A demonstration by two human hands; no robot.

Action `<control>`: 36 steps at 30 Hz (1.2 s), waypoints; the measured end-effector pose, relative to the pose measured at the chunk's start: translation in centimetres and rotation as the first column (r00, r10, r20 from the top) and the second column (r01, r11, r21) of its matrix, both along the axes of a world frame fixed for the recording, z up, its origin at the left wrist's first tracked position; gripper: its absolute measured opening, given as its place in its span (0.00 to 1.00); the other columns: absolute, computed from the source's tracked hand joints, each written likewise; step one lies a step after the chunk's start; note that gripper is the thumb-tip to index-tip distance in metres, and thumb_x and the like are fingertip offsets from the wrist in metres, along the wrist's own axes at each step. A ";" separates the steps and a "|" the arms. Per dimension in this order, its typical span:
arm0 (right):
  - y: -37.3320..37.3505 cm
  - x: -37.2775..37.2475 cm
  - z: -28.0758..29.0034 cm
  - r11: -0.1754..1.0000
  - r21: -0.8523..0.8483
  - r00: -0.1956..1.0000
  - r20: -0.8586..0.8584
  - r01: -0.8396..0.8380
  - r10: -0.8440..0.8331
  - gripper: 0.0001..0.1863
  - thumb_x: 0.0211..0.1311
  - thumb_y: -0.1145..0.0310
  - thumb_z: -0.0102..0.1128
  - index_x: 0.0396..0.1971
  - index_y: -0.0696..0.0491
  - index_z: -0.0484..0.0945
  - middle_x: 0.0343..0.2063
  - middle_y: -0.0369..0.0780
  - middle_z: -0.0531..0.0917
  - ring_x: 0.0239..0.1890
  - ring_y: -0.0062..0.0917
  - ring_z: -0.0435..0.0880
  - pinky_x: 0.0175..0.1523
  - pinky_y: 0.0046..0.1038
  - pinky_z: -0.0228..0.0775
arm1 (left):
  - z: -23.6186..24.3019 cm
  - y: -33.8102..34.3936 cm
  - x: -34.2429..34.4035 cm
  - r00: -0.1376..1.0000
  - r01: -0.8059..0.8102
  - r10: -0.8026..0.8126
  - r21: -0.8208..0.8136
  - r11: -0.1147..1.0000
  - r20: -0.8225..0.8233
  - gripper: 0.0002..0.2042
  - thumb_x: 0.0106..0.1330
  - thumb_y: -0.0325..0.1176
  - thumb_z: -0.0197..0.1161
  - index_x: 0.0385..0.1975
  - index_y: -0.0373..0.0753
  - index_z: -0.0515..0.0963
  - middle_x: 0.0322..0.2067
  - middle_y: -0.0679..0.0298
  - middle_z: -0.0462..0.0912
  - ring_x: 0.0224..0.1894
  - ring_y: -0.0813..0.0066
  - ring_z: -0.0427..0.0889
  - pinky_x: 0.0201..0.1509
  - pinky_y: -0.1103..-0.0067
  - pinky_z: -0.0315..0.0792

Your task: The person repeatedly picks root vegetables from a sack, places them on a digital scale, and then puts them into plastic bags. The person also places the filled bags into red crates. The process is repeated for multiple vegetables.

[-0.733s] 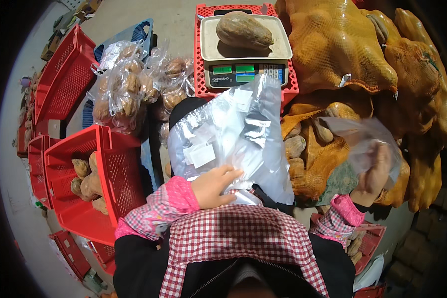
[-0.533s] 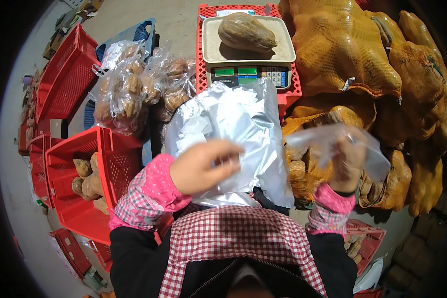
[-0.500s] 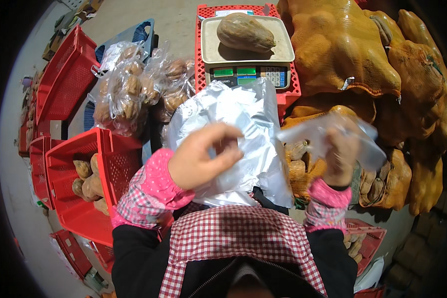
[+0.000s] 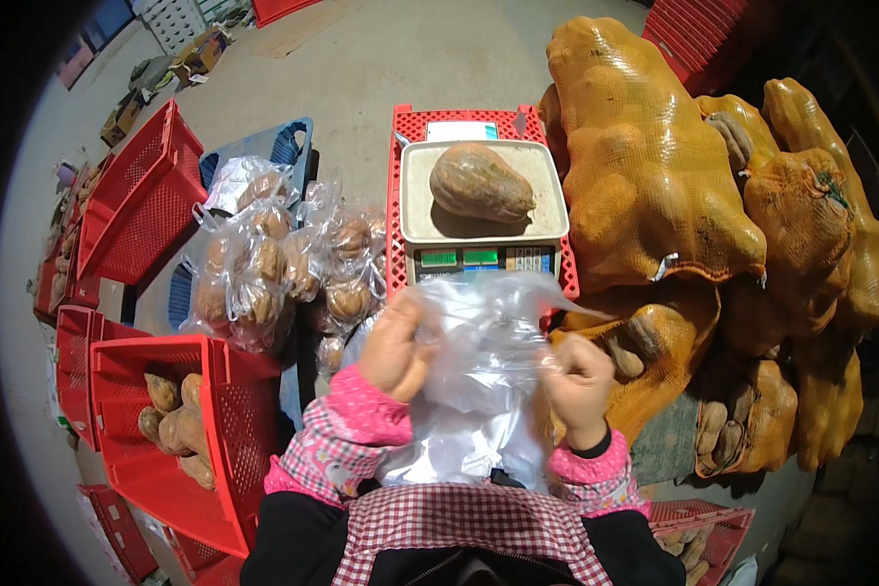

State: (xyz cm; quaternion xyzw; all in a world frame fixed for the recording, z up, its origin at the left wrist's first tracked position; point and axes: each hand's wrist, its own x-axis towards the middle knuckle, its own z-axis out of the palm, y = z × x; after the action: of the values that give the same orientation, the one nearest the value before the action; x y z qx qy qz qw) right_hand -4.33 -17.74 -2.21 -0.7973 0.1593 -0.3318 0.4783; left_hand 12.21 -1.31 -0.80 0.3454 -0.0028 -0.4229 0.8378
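Note:
A clear plastic bag [image 4: 483, 317], blurred, stretches between my two hands over a stack of pale plastic bags [image 4: 464, 439]. My left hand [image 4: 396, 347] is closed on its left side, my right hand [image 4: 573, 383] on its right, with fingers curled. Just beyond the bag, a digital scale [image 4: 483, 259] carries a large mottled brown squash [image 4: 479, 183] on its pale tray [image 4: 420, 220], set on an upturned red crate [image 4: 410, 122].
Bagged squashes [image 4: 244, 278] lie by a blue pallet [image 4: 220, 166] at left. Red crates [image 4: 132, 225] surround them, one holding loose squashes [image 4: 171, 430]. Orange mesh sacks [image 4: 645, 156] of squash are piled along the right. A concrete floor [image 4: 352, 59] shows behind.
The view has tilted up, so the surroundings sit lower. My right hand has brought the bag inward, and my left hand, earlier empty over the stack, now grips it too.

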 end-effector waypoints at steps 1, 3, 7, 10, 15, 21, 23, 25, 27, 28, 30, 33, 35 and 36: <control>-1.4 -0.2 -0.1 0.999 0.000 0.997 0.066 0.039 -0.039 0.20 0.46 0.80 0.63 0.10 0.55 0.58 0.12 0.34 0.61 0.16 0.19 0.58 0.22 0.23 0.50 | 0.7 0.9 0.6 0.997 -0.077 0.074 0.240 0.968 0.020 0.08 0.71 0.38 0.48 0.33 0.44 0.70 0.27 0.69 0.73 0.28 0.83 0.72 0.27 0.80 0.68; -3.9 -0.4 0.4 0.968 0.105 0.964 0.114 0.230 -0.241 0.15 0.49 0.81 0.60 0.13 0.55 0.62 0.12 0.32 0.63 0.17 0.15 0.59 0.23 0.20 0.54 | 2.0 2.2 3.8 0.997 0.066 -0.045 -0.359 0.931 0.067 0.09 0.71 0.39 0.49 0.31 0.44 0.70 0.24 0.71 0.69 0.27 0.84 0.68 0.25 0.82 0.64; -3.8 1.1 2.9 0.871 -0.396 0.931 -0.092 0.291 -0.353 0.18 0.44 0.80 0.59 0.39 0.55 0.73 0.38 0.44 0.75 0.42 0.32 0.75 0.49 0.30 0.66 | 1.6 0.2 2.8 0.585 -0.324 -0.117 0.364 0.874 0.802 0.10 0.68 0.37 0.54 0.29 0.39 0.71 0.20 0.72 0.68 0.20 0.80 0.67 0.25 0.80 0.67; -1.9 3.9 4.4 0.814 -0.581 0.998 -0.052 0.004 -0.042 0.28 0.41 0.72 0.62 0.49 0.56 0.70 0.50 0.48 0.72 0.56 0.42 0.68 0.62 0.43 0.54 | 0.5 -2.6 -1.1 0.223 0.190 -0.439 0.403 0.896 0.871 0.06 0.60 0.34 0.60 0.30 0.40 0.77 0.21 0.62 0.75 0.22 0.66 0.76 0.28 0.77 0.72; -5.7 6.9 3.8 0.952 -0.143 0.956 -0.083 0.269 -0.282 0.22 0.49 0.79 0.60 0.49 0.61 0.74 0.40 0.46 0.79 0.41 0.32 0.79 0.47 0.26 0.70 | -0.1 -3.3 3.8 -0.019 -0.434 -0.429 0.379 0.817 0.903 0.08 0.47 0.21 0.63 0.29 0.38 0.77 0.23 0.56 0.79 0.25 0.57 0.80 0.25 0.71 0.72; -6.3 6.0 -1.5 0.940 -0.278 0.913 -0.297 0.199 -0.281 0.18 0.50 0.87 0.50 0.42 0.61 0.77 0.38 0.46 0.79 0.40 0.32 0.79 0.48 0.28 0.70 | -1.6 2.0 12.5 0.052 -0.813 -0.153 0.131 0.568 0.987 0.11 0.54 0.17 0.55 0.35 0.36 0.77 0.30 0.59 0.77 0.32 0.66 0.77 0.41 0.76 0.71; -7.1 6.1 -2.2 0.912 0.372 0.980 -0.156 0.171 -0.120 0.14 0.57 0.81 0.47 0.42 0.61 0.76 0.37 0.46 0.79 0.39 0.31 0.80 0.47 0.28 0.71 | -2.0 2.6 11.9 0.655 -0.541 0.173 0.297 0.787 0.735 0.07 0.64 0.26 0.52 0.37 0.35 0.76 0.33 0.62 0.76 0.37 0.70 0.76 0.43 0.77 0.70; -8.6 6.5 -2.2 0.537 0.837 0.990 -0.039 0.106 -0.135 0.12 0.62 0.75 0.44 0.39 0.60 0.76 0.35 0.45 0.79 0.36 0.32 0.80 0.44 0.29 0.74 | -1.6 2.2 10.6 0.982 -0.187 0.187 0.004 0.982 -0.032 0.08 0.67 0.30 0.50 0.38 0.34 0.75 0.35 0.62 0.76 0.40 0.70 0.76 0.45 0.78 0.70; -10.0 7.0 -2.1 0.073 0.997 0.979 0.035 -0.021 -0.203 0.14 0.66 0.68 0.41 0.34 0.58 0.77 0.31 0.44 0.79 0.31 0.33 0.81 0.38 0.30 0.77 | -0.4 1.2 8.3 0.869 0.275 -0.327 -0.188 0.943 -0.370 0.13 0.70 0.35 0.47 0.43 0.33 0.74 0.40 0.58 0.77 0.42 0.68 0.76 0.48 0.77 0.70; -10.4 7.1 -2.1 0.038 0.999 0.992 0.005 0.000 -0.129 0.20 0.67 0.60 0.37 0.34 0.58 0.76 0.28 0.44 0.79 0.28 0.33 0.81 0.30 0.30 0.78 | 0.6 0.8 7.4 0.848 0.461 -0.458 -0.058 0.886 -0.267 0.14 0.69 0.35 0.47 0.43 0.33 0.74 0.41 0.55 0.77 0.42 0.66 0.77 0.49 0.75 0.71; -10.0 7.8 -3.0 -0.393 0.811 0.860 0.503 -0.434 0.089 0.20 0.67 0.59 0.37 0.37 0.59 0.75 0.29 0.46 0.80 0.27 0.35 0.81 0.29 0.30 0.77 | 2.2 0.0 8.3 0.831 0.555 -0.516 -0.243 0.796 0.207 0.15 0.69 0.35 0.45 0.47 0.33 0.72 0.44 0.51 0.75 0.39 0.63 0.78 0.47 0.74 0.73; -8.3 8.4 -5.0 -0.479 0.517 0.607 0.793 -0.709 -0.043 0.19 0.65 0.59 0.40 0.40 0.59 0.74 0.42 0.49 0.78 0.42 0.38 0.80 0.39 0.28 0.76 | 2.7 -2.3 10.2 0.867 0.276 -0.084 -0.333 0.902 0.491 0.19 0.70 0.38 0.43 0.55 0.34 0.67 0.52 0.50 0.70 0.40 0.62 0.80 0.43 0.71 0.76; -8.1 8.8 -5.8 -0.328 0.633 0.705 0.685 -0.701 -0.185 0.17 0.65 0.60 0.42 0.40 0.58 0.74 0.47 0.47 0.76 0.50 0.38 0.75 0.45 0.29 0.74 | 0.4 -5.4 11.7 0.885 -0.076 0.086 -0.040 0.996 0.458 0.22 0.71 0.41 0.40 0.62 0.38 0.59 0.60 0.56 0.62 0.49 0.62 0.75 0.45 0.70 0.75; -8.2 9.1 -6.1 -0.396 0.615 0.730 0.606 -0.682 -0.315 0.16 0.65 0.61 0.43 0.41 0.57 0.73 0.49 0.46 0.75 0.53 0.37 0.73 0.48 0.30 0.72 | -0.8 -7.1 12.5 0.942 -0.180 0.110 0.203 0.962 0.317 0.23 0.71 0.42 0.39 0.65 0.42 0.55 0.62 0.58 0.59 0.55 0.63 0.71 0.49 0.69 0.74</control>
State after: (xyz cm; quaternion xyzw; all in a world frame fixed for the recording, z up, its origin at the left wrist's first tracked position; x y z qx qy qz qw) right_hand 4.80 -25.94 -8.29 0.0946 0.0343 -0.1707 0.9802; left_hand 24.69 -8.42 -1.61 0.4995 -0.0566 -0.2994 0.8110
